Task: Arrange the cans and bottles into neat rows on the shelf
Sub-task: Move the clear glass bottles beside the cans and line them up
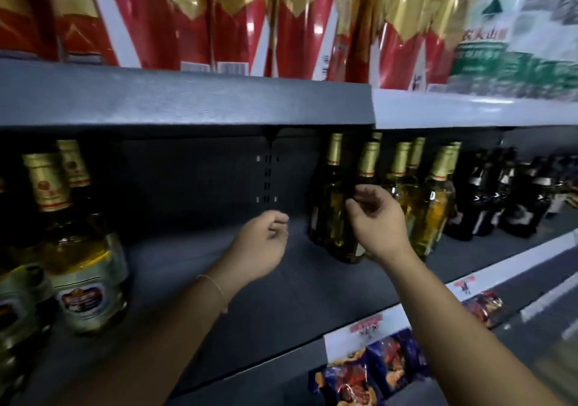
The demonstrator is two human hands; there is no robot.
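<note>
At nine o'clock we see gold-capped bottles (78,249) standing on the grey shelf (194,268). Our left hand (261,246) hovers at centre, fingers loosely curled, holding nothing. At three o'clock our right hand (377,221) reaches an amber bottle (336,205); we cannot tell whether it grips.
</note>
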